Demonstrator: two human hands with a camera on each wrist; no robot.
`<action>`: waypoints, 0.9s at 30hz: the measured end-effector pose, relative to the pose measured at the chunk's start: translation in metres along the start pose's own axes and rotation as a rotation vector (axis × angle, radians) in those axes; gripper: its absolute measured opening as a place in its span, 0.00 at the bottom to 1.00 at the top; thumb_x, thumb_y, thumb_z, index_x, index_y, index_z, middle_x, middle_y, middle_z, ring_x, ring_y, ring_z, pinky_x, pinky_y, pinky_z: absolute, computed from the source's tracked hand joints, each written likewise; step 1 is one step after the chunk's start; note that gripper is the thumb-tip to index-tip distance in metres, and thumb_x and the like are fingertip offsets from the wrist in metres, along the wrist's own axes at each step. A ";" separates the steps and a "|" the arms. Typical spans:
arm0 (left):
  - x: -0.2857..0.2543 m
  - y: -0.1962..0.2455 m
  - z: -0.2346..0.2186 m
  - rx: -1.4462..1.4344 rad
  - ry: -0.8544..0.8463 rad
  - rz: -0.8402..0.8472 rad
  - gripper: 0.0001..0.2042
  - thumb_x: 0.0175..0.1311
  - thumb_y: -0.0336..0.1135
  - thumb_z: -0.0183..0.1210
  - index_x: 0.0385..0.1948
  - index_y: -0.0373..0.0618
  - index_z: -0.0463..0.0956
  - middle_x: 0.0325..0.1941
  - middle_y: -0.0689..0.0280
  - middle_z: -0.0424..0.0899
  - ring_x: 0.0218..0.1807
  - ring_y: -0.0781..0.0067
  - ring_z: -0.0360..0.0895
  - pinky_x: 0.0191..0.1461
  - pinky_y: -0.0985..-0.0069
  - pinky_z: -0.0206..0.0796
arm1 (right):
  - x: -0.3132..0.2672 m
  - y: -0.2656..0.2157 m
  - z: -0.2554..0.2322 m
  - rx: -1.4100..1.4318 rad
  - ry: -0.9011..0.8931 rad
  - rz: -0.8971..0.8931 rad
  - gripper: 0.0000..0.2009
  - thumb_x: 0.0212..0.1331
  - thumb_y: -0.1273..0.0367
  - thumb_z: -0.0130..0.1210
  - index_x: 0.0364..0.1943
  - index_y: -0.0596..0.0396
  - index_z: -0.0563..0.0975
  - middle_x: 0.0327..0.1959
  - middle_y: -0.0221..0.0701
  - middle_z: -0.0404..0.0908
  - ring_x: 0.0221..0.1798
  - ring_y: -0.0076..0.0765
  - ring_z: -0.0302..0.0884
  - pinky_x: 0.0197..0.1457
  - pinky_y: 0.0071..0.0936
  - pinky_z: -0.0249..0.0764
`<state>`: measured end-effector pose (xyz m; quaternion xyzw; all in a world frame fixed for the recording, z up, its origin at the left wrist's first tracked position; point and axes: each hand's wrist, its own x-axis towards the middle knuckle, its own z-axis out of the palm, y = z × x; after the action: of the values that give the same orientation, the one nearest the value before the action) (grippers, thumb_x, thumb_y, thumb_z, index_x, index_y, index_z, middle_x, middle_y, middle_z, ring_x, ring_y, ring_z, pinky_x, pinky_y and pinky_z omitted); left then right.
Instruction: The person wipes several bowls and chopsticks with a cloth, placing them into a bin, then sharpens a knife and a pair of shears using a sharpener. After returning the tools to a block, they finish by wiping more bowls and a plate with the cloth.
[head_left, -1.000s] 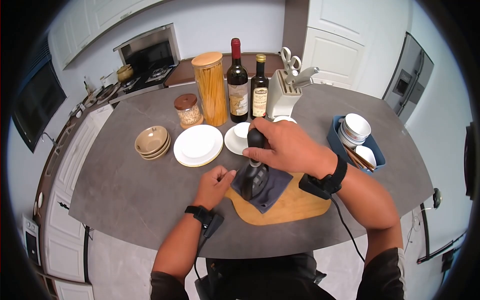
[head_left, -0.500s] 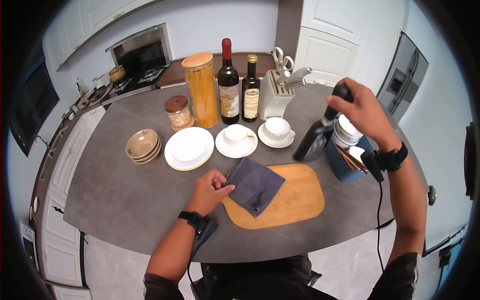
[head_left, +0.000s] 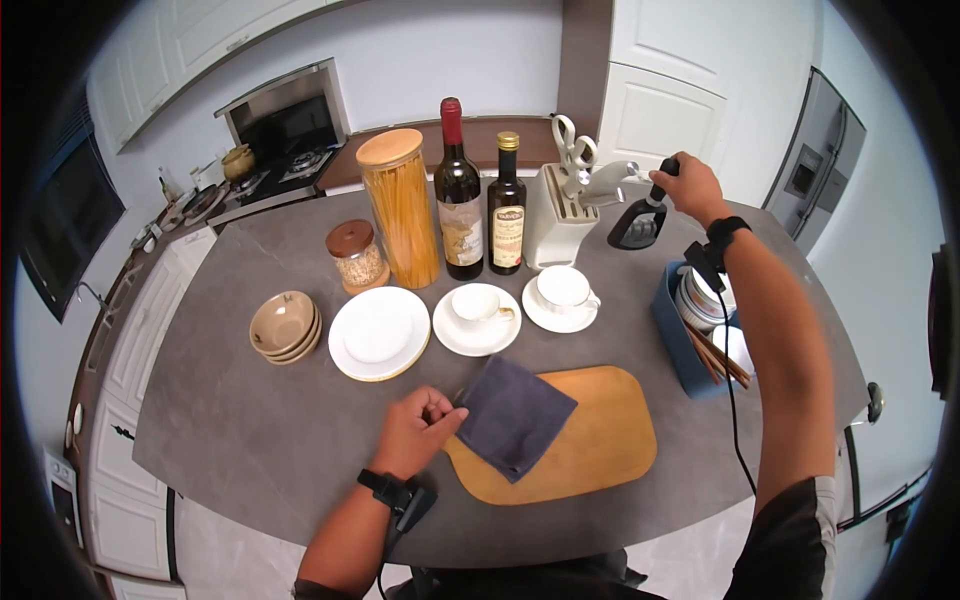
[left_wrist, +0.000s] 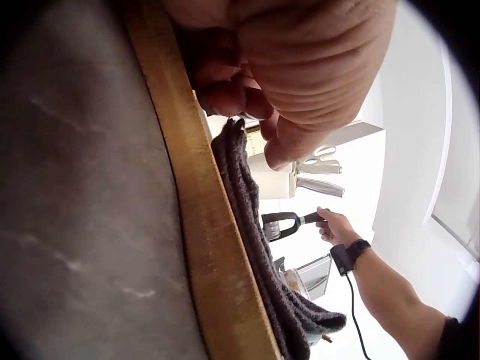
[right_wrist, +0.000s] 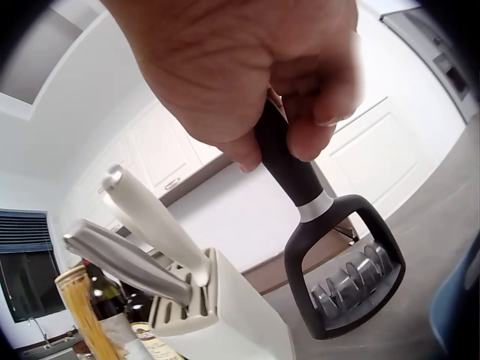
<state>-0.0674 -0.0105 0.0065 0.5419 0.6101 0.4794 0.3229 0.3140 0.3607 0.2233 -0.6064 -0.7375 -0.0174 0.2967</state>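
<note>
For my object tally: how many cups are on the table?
2: the left cup on its saucer beside the white plates, the right cup on its saucer before the knife block. The blue bin may hide others.

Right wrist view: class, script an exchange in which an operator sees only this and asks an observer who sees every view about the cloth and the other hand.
Operator: I see the right hand gripping the black-handled tool. Where is the cloth?
Observer: The dark grey cloth lies over the left part of the wooden board.
Operator: And the left hand?
Observer: The left hand is at the cloth's left edge.
</note>
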 end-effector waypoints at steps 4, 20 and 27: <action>0.002 -0.004 -0.001 -0.037 -0.003 0.044 0.10 0.67 0.31 0.75 0.32 0.42 0.81 0.23 0.75 0.76 0.27 0.87 0.67 0.31 0.81 0.63 | 0.023 -0.001 0.037 -0.061 -0.043 0.031 0.25 0.64 0.51 0.68 0.48 0.63 0.85 0.45 0.52 0.91 0.52 0.58 0.89 0.58 0.46 0.82; 0.005 -0.006 -0.002 -0.080 -0.020 0.036 0.11 0.67 0.29 0.75 0.31 0.44 0.79 0.24 0.78 0.74 0.27 0.89 0.65 0.30 0.82 0.60 | 0.045 0.004 0.079 -0.007 -0.223 0.208 0.27 0.64 0.50 0.67 0.48 0.65 0.84 0.40 0.49 0.92 0.44 0.52 0.92 0.54 0.47 0.84; 0.002 -0.003 -0.003 -0.051 -0.026 0.055 0.11 0.68 0.32 0.75 0.32 0.42 0.80 0.23 0.76 0.75 0.26 0.87 0.67 0.31 0.80 0.62 | 0.038 -0.006 0.023 -0.044 0.146 -0.002 0.31 0.71 0.44 0.61 0.51 0.64 0.85 0.46 0.54 0.91 0.54 0.59 0.89 0.59 0.49 0.82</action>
<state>-0.0717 -0.0090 0.0052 0.5563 0.5784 0.4962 0.3313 0.2959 0.4019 0.2238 -0.6092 -0.7139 -0.0779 0.3364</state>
